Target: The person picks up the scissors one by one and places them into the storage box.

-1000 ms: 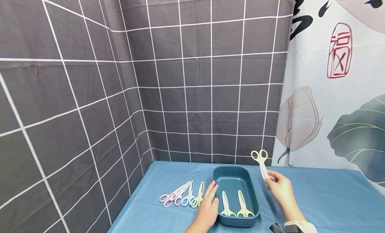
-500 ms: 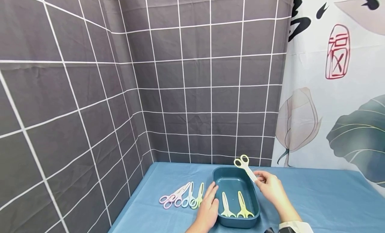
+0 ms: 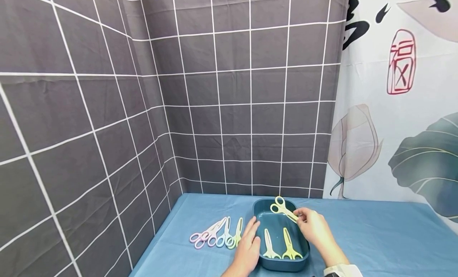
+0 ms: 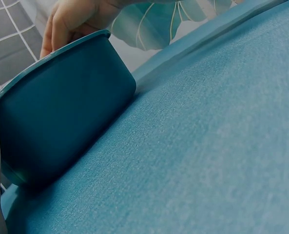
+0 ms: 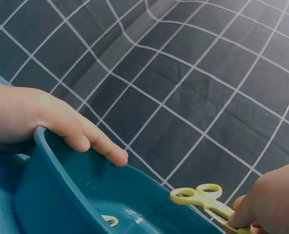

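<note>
My right hand (image 3: pixel 315 228) pinches a pair of yellow scissors (image 3: pixel 282 208) by the blade end, handles pointing up and left over the far part of a teal bin (image 3: pixel 283 266). In the right wrist view the yellow handle loops (image 5: pixel 197 194) show beyond the bin's wall. My left hand (image 3: pixel 247 247) rests with straight fingers on the bin's left rim. Inside the bin, near its front wall, lie pale scissors (image 3: pixel 269 245) and yellow scissors (image 3: pixel 290 245), blades pointing away. The left wrist view shows the bin's outside (image 4: pixel 68 107) and right fingers above its rim.
Left of the bin, on the blue cloth (image 3: pixel 168 257), several scissors lie in a row: pink scissors (image 3: pixel 211 233), blue scissors (image 3: pixel 225 233) and green scissors (image 3: pixel 236 235) partly behind my left hand. A grey grid curtain (image 3: pixel 232 110) and a printed white cloth (image 3: pixel 375 70) hang behind.
My right hand has carried the yellow scissors leftward and down, from right of the bin to over its far part. The left hand and the other scissors stay put.
</note>
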`<state>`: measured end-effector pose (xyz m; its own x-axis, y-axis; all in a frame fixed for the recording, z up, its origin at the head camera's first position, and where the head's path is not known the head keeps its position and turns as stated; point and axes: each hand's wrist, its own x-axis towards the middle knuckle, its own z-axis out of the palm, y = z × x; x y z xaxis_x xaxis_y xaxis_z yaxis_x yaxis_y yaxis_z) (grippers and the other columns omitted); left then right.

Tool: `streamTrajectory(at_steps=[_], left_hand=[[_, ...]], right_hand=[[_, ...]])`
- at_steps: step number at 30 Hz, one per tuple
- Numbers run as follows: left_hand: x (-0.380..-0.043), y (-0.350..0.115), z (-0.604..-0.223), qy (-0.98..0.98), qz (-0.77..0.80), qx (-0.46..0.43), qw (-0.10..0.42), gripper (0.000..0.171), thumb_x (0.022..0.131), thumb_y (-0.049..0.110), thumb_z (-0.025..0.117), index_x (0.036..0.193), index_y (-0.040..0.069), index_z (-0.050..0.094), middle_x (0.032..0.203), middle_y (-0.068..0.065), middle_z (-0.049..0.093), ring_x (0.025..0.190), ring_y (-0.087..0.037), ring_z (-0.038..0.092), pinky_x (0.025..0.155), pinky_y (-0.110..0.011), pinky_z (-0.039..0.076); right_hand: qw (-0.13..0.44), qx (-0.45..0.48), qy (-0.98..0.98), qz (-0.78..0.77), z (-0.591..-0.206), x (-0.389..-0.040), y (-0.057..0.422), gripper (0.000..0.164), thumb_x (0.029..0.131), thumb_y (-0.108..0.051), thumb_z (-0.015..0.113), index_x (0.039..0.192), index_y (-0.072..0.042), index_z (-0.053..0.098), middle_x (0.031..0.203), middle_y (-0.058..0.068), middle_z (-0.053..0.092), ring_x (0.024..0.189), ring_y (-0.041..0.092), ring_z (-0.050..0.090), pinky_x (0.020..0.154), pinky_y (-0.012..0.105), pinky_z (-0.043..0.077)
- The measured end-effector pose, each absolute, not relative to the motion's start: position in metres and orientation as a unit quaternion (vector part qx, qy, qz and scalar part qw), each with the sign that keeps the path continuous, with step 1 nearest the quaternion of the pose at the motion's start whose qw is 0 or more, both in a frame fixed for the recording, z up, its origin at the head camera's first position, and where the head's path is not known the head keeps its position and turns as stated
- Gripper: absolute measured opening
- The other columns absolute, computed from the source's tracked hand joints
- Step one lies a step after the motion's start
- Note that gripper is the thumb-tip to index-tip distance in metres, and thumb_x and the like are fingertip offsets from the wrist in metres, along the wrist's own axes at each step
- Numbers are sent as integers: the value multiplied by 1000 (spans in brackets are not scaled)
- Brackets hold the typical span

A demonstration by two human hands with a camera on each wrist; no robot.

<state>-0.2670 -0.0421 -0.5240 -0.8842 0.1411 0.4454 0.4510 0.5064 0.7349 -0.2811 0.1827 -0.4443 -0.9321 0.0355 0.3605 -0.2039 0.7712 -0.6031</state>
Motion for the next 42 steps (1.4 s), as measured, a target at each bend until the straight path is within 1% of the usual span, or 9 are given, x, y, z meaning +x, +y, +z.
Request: streamTrajectory(at_steps=[8,14,16,18,22,25,29,34,42], left_hand=[[-267,-42,-525,-852,-467,-172,161,44,90,10,44,133,17,48,145,1,34,131,-17,32,102,-41,29],[-267,-43,-523,-853,-464,-175,162,44,91,10,44,133,19,47,145,1,34,130,-18,32,102,-42,29],[-267,-43,-523,-853,-463,-176,163,44,91,10,44,133,17,47,145,1,34,130,-18,32,102,-42,29],[-267,-42,-523,-853,-464,-177,163,44,90,10,44,133,15,48,145,0,34,130,-18,32,102,-42,29],[-267,-42,-523,-852,-464,-176,165,43,90,9,44,133,12,48,145,0,34,130,-18,32,102,-42,29],[-267,-42,-523,-852,-465,-174,164,43,90,9,44,132,12,49,145,0,34,130,-18,32,102,-42,29],[-267,-42,-523,-853,-466,-173,159,43,90,9,44,132,12,48,145,0,34,130,-18,32,102,-43,29],[-268,-42,-523,-853,-468,-172,154,43,91,10,43,133,13,48,145,2,33,131,-18,32,102,-43,28],[-267,-42,-523,-854,-467,-170,153,43,90,11,44,132,15,49,145,3,33,130,-18,32,102,-43,29]], right_hand=[[190,45,-911,363,-445,-281,181,17,77,-5,60,93,-11,65,73,-2,59,63,13,51,58,31,41],[193,43,-898,393,-446,-282,183,19,78,-7,63,97,-8,62,73,-3,60,63,12,52,57,29,41],[190,41,-893,406,-446,-282,184,21,79,-8,64,99,-7,62,73,-3,61,64,12,53,58,29,42],[186,39,-884,428,-446,-283,185,23,80,-8,65,102,-5,61,74,-1,62,65,13,55,57,28,44],[169,25,-851,497,-444,-285,185,28,81,-7,65,108,0,57,77,4,65,64,18,62,56,27,51],[166,16,-830,532,-443,-285,185,30,83,-8,64,110,-1,55,80,7,66,63,21,64,55,26,52],[186,19,-824,534,-442,-284,184,27,84,-11,65,108,-3,55,84,8,67,65,19,65,57,25,51],[208,42,-811,545,-443,-285,182,21,83,-12,66,101,-2,60,82,9,66,68,16,64,59,24,51],[174,91,-786,587,-450,-287,177,21,82,-14,67,99,-2,63,82,10,66,68,15,63,60,31,53]])
